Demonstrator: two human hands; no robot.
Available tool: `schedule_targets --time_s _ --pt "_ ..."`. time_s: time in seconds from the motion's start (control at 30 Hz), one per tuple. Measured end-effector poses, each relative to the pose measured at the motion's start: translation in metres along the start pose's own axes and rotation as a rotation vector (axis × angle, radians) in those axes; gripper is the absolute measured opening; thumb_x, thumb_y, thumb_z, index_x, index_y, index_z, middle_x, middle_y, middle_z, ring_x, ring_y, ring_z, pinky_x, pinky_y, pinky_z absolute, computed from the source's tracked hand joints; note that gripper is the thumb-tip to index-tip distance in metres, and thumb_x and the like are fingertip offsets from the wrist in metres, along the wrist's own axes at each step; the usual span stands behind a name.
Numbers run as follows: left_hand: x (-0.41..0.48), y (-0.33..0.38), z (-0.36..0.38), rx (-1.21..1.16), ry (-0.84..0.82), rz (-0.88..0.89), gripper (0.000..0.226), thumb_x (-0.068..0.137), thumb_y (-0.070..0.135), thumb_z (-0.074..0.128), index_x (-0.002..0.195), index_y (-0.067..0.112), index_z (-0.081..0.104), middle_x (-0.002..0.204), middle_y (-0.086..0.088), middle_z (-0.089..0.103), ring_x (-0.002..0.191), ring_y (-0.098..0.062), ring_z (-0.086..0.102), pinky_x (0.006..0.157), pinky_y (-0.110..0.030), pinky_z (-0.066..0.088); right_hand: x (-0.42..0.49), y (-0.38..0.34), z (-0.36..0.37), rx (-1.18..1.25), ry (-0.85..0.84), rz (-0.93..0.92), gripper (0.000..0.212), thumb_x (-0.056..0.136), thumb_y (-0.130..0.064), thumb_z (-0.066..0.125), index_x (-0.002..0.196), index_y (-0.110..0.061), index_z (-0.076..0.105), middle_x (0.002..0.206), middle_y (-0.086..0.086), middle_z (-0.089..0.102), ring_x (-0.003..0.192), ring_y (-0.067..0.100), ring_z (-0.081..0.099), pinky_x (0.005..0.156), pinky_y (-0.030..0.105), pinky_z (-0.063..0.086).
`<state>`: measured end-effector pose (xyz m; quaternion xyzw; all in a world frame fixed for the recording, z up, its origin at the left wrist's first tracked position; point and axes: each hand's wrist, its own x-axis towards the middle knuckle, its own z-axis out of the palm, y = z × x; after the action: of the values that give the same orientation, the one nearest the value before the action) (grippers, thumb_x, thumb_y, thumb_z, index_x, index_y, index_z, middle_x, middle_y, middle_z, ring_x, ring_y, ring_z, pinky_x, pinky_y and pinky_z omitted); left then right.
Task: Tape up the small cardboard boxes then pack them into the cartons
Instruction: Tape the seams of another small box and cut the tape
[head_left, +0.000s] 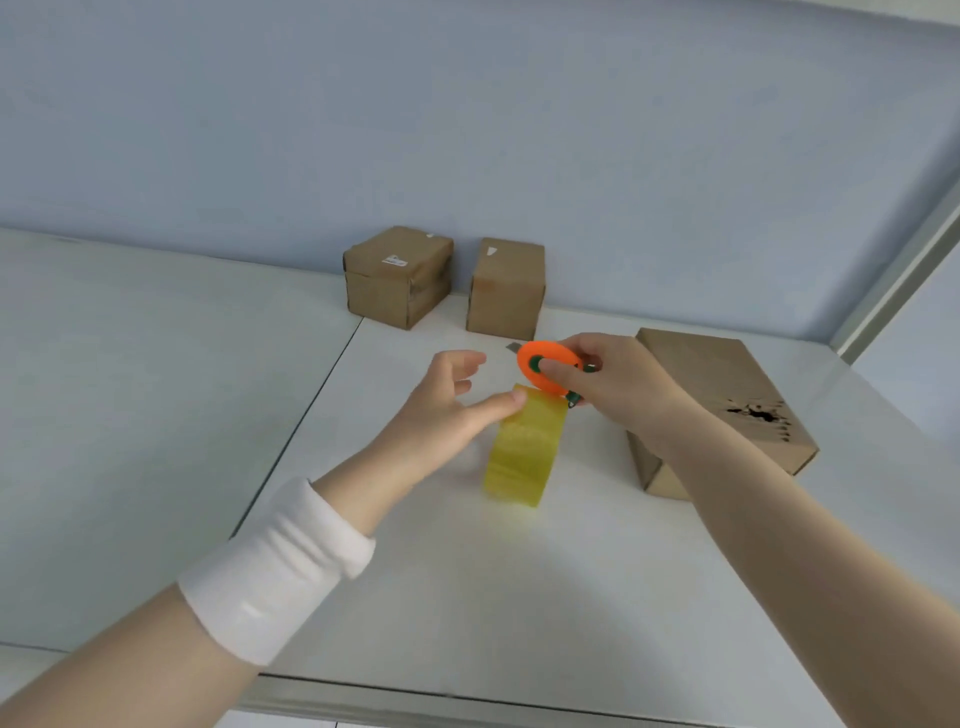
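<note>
A roll of yellowish clear tape (524, 451) stands on edge in the middle of the white table (467, 597). My left hand (451, 402) reaches to it, thumb touching the roll's top, the other fingers loosely spread. My right hand (605, 376) grips an orange oval cutter (551, 372) with green parts just above the roll; a small grey blade tip shows at its far end. Two small cardboard boxes (397, 275) (505, 288) sit at the back by the wall. A larger brown box (727, 410) with a torn dark hole lies at the right, partly behind my right forearm.
The pale blue wall (467, 130) runs close behind the two boxes. A seam (311, 410) divides the table into left and right panels. The table's front edge (467, 696) is near the bottom of the view. A metal frame (893, 291) rises at the far right.
</note>
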<state>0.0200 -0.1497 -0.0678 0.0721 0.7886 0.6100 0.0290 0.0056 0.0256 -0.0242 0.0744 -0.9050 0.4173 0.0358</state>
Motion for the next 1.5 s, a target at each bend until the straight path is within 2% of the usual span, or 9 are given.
schedule_targets --time_s 0.13,0.3,0.67,0.87,1.07,1.23,1.33,1.43,1.5 --pt "0.003 0.008 0.003 -0.041 -0.069 0.052 0.013 0.084 0.028 0.066 0.097 0.028 0.062 0.117 0.006 0.064 0.115 -0.009 0.057 0.101 -0.028 0.041 -0.013 -0.001 0.002 -0.006 0.089 -0.066 0.005 0.087 -0.028 0.064 0.091 -0.025 0.062 0.081 -0.011 0.061 0.079 0.017 0.059 0.075 0.026 0.048" --pt "0.003 0.034 0.017 -0.005 0.015 0.253 0.011 0.081 0.019 0.07 0.079 0.019 0.059 0.088 0.01 0.067 0.088 -0.002 0.063 0.083 -0.019 0.045 -0.031 -0.011 -0.01 -0.048 0.284 -0.185 0.004 0.086 -0.029 0.065 0.089 -0.03 0.062 0.072 -0.023 0.056 0.064 -0.011 0.05 0.058 0.003 0.035" --pt "-0.004 0.123 0.08 0.04 0.126 0.503 0.021 0.08 0.011 0.063 0.066 0.02 0.05 0.079 0.005 0.068 0.083 -0.013 0.063 0.075 -0.022 0.046 -0.055 -0.026 -0.08 0.171 0.643 -0.037 0.011 0.085 -0.029 0.062 0.083 -0.019 0.061 0.071 -0.01 0.057 0.069 0.009 0.054 0.065 0.021 0.043" --pt "-0.009 0.14 0.114 0.106 0.142 0.634 0.025 0.082 0.01 0.063 0.068 0.019 0.044 0.082 -0.005 0.068 0.082 -0.011 0.062 0.074 -0.015 0.044 -0.053 0.009 -0.145 0.805 0.697 0.235 0.015 0.088 -0.019 0.059 0.076 -0.016 0.052 0.074 0.003 0.06 0.051 0.008 0.061 0.044 0.019 0.047" --pt "0.006 0.139 0.129 -0.002 0.069 0.47 0.023 0.085 0.017 0.062 0.07 0.022 0.046 0.093 -0.018 0.069 0.096 -0.031 0.063 0.087 -0.043 0.047 -0.075 0.14 -0.141 0.159 0.531 0.504 0.025 0.083 -0.031 0.067 0.096 -0.013 0.056 0.081 0.011 0.059 0.057 0.019 0.051 0.053 0.026 0.039" --pt "0.019 0.142 0.141 -0.063 -0.031 0.373 0.021 0.087 0.014 0.059 0.07 0.022 0.048 0.078 0.008 0.074 0.087 -0.011 0.068 0.09 -0.038 0.047 -0.091 0.194 -0.122 -0.161 0.317 0.569 0.026 0.088 -0.042 0.056 0.104 -0.022 0.062 0.107 0.005 0.06 0.11 0.029 0.049 0.083 0.033 0.041" --pt "0.027 0.144 0.147 -0.129 0.002 0.342 0.02 0.084 0.013 0.061 0.068 0.02 0.05 0.077 0.007 0.072 0.08 -0.004 0.066 0.083 -0.029 0.047 -0.094 0.181 -0.125 -0.293 0.347 0.497 0.047 0.091 -0.049 0.048 0.128 -0.02 0.054 0.129 0.01 0.048 0.127 0.029 0.028 0.096 0.032 0.03" --pt "0.039 0.144 0.153 -0.195 0.037 0.261 0.016 0.081 0.013 0.065 0.069 0.018 0.055 0.083 -0.002 0.067 0.078 -0.009 0.062 0.077 -0.024 0.045 -0.105 0.138 -0.126 0.263 0.435 0.15 0.04 0.091 -0.055 0.041 0.118 -0.031 0.059 0.128 -0.003 0.052 0.128 0.011 0.038 0.093 0.024 0.039" --pt "0.05 0.146 0.159 -0.274 0.015 0.174 0.011 0.081 0.012 0.066 0.084 0.017 0.057 0.086 -0.004 0.065 0.078 -0.011 0.06 0.076 -0.024 0.047 -0.11 0.106 -0.121 0.433 0.293 -0.109 0.036 0.086 -0.06 0.037 0.105 -0.041 0.06 0.115 -0.014 0.061 0.114 0.001 0.051 0.091 0.016 0.041"
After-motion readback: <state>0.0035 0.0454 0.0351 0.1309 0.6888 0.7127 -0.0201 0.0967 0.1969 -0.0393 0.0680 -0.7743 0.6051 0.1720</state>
